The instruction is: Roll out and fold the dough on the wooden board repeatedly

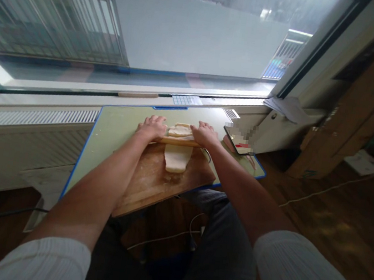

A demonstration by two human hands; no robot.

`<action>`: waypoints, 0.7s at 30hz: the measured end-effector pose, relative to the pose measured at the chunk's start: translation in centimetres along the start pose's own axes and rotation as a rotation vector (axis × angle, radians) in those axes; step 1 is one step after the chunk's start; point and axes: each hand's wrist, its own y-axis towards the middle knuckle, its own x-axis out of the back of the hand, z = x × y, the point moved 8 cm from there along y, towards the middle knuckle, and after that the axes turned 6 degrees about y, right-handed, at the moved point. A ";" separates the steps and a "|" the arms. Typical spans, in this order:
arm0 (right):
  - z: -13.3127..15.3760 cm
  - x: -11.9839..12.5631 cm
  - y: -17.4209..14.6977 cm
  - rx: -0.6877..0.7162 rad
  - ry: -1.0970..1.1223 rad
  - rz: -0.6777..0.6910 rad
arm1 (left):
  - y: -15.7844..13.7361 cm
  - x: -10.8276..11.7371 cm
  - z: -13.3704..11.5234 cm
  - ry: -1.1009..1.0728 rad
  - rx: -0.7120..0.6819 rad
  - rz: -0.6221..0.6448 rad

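Observation:
A wooden rolling pin (179, 142) lies across a pale flattened strip of dough (176, 159), with part of the strip showing on my side of it. My left hand (153, 127) bears on the pin's left end, fingers curving over it. On the right end sits my right hand (205, 134), closed over the pin in the same way. Beyond the pin, between my hands, is more pale dough (180, 130); whether it joins the nearer strip I cannot tell. Under the dough is a brown wooden board (142, 187), lightly dusted with flour near the strip.
The board rests on a pale green table (113, 125) with blue edging, its near corner jutting past the edge. A tablet-like screen (238, 141) stands at the table's right. Behind are a windowsill (102, 100) and radiator (34, 118). A cardboard piece (341, 119) leans at right.

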 end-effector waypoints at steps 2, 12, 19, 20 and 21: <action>-0.2 0.0 -0.1 -0.020 -0.007 0.000 | -0.1 -0.2 0.0 0.003 0.006 0.023; -0.7 -0.8 -3.4 -0.048 -0.060 0.001 | -3.7 -0.4 -0.1 0.009 -0.001 0.010; 0.9 -0.5 -8.9 0.057 -0.191 -0.059 | -9.0 -0.1 -0.5 0.063 -0.018 -0.064; 1.1 -0.4 -9.7 0.080 -0.208 -0.059 | -9.9 -0.1 -0.6 0.062 -0.024 -0.066; 1.3 -0.4 -10.5 0.100 -0.222 -0.061 | -10.8 -0.1 -0.6 0.059 -0.026 -0.064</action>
